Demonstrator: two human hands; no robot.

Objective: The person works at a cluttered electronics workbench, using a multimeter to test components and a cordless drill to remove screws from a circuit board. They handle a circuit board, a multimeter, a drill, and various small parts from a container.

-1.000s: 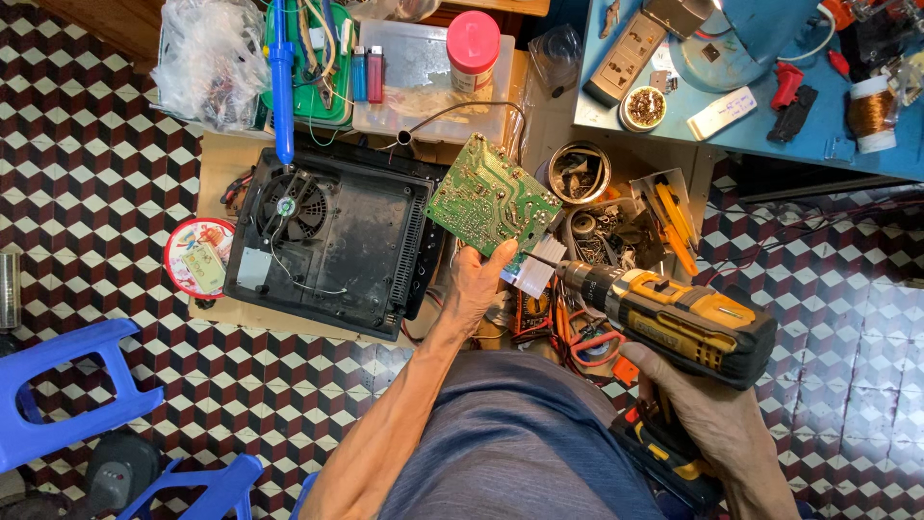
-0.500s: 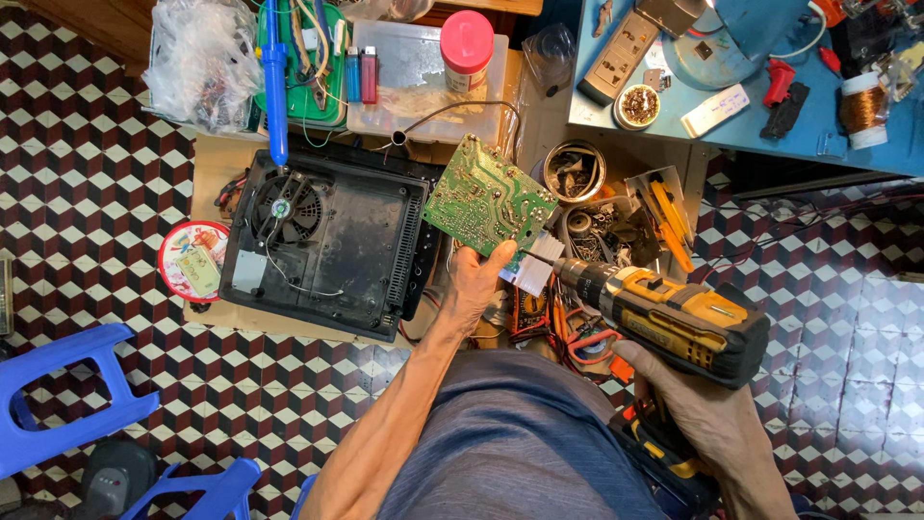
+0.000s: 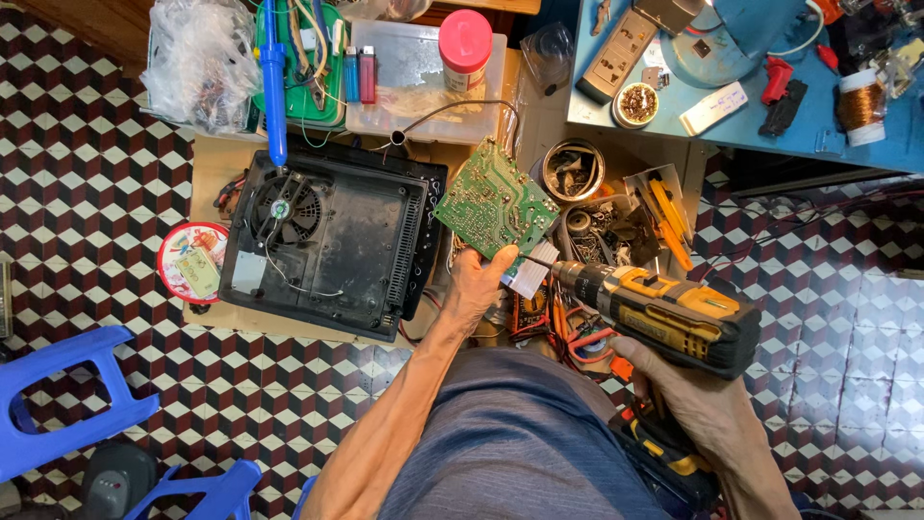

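My left hand (image 3: pixel 478 286) holds a green circuit board (image 3: pixel 494 200) by its lower edge, tilted, with a white ribbon cable hanging from it. My right hand (image 3: pixel 685 389) grips the handle of a yellow and black cordless drill (image 3: pixel 664 310), whose bit points left toward the board's lower corner. To the left of the board lies an opened black appliance casing (image 3: pixel 332 241) with a fan at its upper left corner, resting on cardboard on the tiled floor.
A blue soldering tool (image 3: pixel 274 87), a clear plastic box (image 3: pixel 414 82), a jar with a pink lid (image 3: pixel 465 48), tins of small parts (image 3: pixel 572 171), a round red tin (image 3: pixel 192 262), a blue stool (image 3: pixel 63 400) and a blue table (image 3: pixel 751 87) with tools surround me.
The view has shifted slightly; the board and drill stay in nearly the same pose, the drill bit held close to the board's lower corner.
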